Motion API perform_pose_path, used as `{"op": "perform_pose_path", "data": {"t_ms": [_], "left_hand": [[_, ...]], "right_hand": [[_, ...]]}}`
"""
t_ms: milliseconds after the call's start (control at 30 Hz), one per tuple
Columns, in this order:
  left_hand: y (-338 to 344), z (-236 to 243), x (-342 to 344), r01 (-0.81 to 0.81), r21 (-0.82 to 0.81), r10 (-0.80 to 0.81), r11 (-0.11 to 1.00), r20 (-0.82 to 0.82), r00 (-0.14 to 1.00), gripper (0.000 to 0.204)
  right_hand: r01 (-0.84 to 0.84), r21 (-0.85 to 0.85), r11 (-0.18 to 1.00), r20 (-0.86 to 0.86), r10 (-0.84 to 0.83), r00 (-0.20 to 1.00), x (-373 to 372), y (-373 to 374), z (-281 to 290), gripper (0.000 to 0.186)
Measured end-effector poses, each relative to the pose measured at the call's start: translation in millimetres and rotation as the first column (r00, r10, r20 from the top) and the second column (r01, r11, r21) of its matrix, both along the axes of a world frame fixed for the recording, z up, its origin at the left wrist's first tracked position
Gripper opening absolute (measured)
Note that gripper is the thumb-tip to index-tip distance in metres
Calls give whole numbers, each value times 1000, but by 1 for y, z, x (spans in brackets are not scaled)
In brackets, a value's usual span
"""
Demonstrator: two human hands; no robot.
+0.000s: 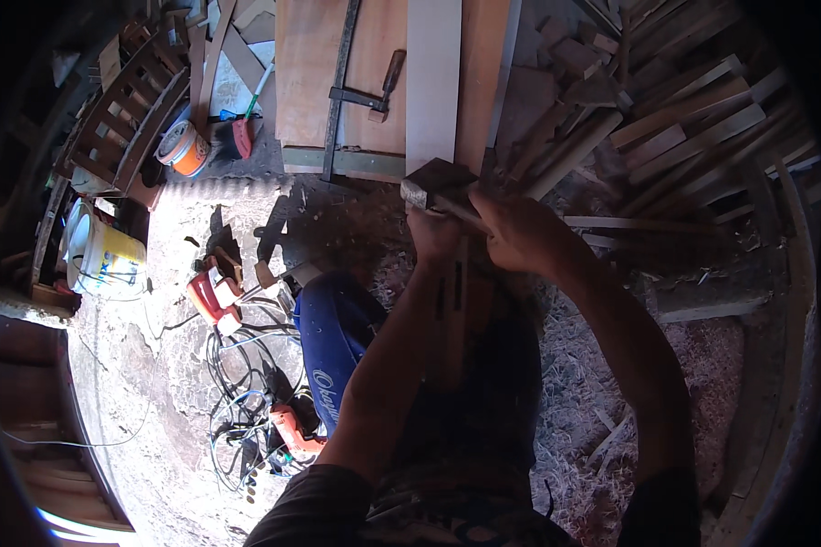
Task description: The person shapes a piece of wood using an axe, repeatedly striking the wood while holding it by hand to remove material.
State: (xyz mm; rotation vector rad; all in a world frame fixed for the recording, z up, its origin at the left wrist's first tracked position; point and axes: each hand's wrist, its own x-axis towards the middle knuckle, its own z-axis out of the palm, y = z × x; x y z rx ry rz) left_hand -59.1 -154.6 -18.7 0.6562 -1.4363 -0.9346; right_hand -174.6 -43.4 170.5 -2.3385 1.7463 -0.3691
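Near the centre, my right hand (513, 232) is closed round the handle of a blocky dark tool (441, 176), which looks like a mallet. Its pale end lies just over my left hand (434, 235), whose fingers are closed on something I cannot make out, largely hidden by the tool. Beneath both hands a narrow wooden piece (452, 328) with long dark slots runs down between my legs. Beyond them stand a long pale board (432, 82) and wider wooden panels (306, 73), with a bar clamp (365, 98) on the left panel.
Stacked offcuts (680, 128) fill the right, above wood shavings (611, 410). At left are a slatted wooden piece (128, 118), an orange tub (190, 157), a broom (237, 139), a yellow-labelled bucket (117, 257), a red power tool (212, 296), an orange drill (292, 428) and coiled cables (228, 365).
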Motion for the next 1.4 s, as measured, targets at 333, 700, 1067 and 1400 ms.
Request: {"op": "perform_pose_path", "data": {"t_ms": [333,700,1067,1400], "left_hand": [[-11,13,-8,-140,373,48,917,245,968,36],[17,11,-13,-295,444,152,846,329,932,42],[-8,-37,-17,-290,565,-39,772,498,866,34],[-1,107,79,604,668,-448,436,-421,789,13]], "right_hand": [[6,219,976,-141,26,990,-14,-60,-7,25],[50,296,954,-72,-30,997,-36,-80,-30,33],[39,276,960,-80,-18,997,-48,-80,-63,42],[259,324,910,653,-413,635,-37,31,-31,58]]}}
